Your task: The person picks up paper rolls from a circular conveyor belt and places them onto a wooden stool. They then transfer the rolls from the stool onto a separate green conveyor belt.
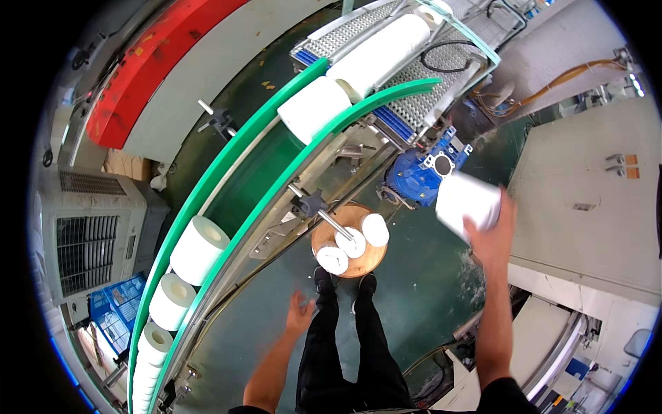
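Your right hand (491,234) is closed around a white paper roll (467,203), with the fingers wrapped on its lower side, and you hold it up at the right of the middle of the frame, in front of the blue motor (419,174). Your left hand (299,316) holds nothing; its fingers are spread apart and it hangs low in the centre, just left of your black trousers (345,359).

Between your two hands, a little above your shoes, stands a round wooden stool (361,264). Three short white rolls (353,243) lie on its top, close together, and two of them touch each other.

From the lower left to the upper centre of the frame runs a curved conveyor with green side rails (227,172). Several paper rolls ride in it: a row at the lower left (198,250) and one larger roll near the top (314,109). Behind this roll, a long white paper log (380,54) lies on a perforated metal chute (414,90) at the upper centre.

At the left edge there is a grey air cooler (89,234), and below it a blue plastic crate (114,314). A grey metal cabinet (586,200) fills the right side. The floor (420,276) is dark green.
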`<action>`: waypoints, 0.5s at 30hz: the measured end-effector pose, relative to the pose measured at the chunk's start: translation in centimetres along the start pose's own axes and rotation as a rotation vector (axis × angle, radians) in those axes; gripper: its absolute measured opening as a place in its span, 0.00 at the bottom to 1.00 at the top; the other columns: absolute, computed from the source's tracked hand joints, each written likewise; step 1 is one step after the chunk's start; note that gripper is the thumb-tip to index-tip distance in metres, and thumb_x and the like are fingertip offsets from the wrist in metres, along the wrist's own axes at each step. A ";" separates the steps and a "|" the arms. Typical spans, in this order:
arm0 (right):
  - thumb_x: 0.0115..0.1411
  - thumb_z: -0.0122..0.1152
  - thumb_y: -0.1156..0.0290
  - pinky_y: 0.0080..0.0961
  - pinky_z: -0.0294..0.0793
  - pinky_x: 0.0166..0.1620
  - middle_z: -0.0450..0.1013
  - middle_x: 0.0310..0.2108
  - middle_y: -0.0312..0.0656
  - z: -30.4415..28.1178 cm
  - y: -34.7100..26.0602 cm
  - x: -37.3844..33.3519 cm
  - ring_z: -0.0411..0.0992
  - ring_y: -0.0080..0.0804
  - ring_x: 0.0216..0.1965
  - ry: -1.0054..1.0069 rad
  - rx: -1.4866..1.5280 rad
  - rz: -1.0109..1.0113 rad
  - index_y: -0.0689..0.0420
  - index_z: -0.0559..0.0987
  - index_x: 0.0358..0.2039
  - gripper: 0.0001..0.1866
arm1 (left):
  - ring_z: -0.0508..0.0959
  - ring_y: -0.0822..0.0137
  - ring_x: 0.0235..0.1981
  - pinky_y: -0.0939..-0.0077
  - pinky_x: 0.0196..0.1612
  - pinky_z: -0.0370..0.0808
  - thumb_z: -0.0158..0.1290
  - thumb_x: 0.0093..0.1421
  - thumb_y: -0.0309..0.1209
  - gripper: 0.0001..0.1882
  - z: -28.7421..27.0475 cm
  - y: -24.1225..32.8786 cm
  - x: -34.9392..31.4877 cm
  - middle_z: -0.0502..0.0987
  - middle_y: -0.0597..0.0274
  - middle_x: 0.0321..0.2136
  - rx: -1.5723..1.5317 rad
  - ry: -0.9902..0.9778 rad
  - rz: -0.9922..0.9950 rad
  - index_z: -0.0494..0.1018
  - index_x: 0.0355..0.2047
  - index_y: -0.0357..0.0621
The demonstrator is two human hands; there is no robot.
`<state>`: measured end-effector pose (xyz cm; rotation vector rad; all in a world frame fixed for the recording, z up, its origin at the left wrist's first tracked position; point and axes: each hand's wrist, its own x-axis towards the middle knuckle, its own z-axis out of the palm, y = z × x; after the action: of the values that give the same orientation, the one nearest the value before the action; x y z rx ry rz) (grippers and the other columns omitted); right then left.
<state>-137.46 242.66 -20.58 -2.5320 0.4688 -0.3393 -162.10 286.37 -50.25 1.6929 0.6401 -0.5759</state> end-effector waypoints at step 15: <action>0.33 0.82 0.41 0.40 0.73 0.59 0.61 0.58 0.62 28.1 9.3 -20.4 0.68 0.54 0.57 -0.269 -0.133 1.185 0.72 0.59 0.59 0.64 | 0.81 0.54 0.48 0.66 0.53 0.76 0.58 0.59 0.47 0.31 -9.9 -8.3 -26.2 0.81 0.47 0.46 0.426 0.070 -0.769 0.72 0.55 0.38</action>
<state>-149.07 256.27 -51.74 -1.9155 1.7357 0.4787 -186.49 294.60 -36.45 1.8316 1.3075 -1.2674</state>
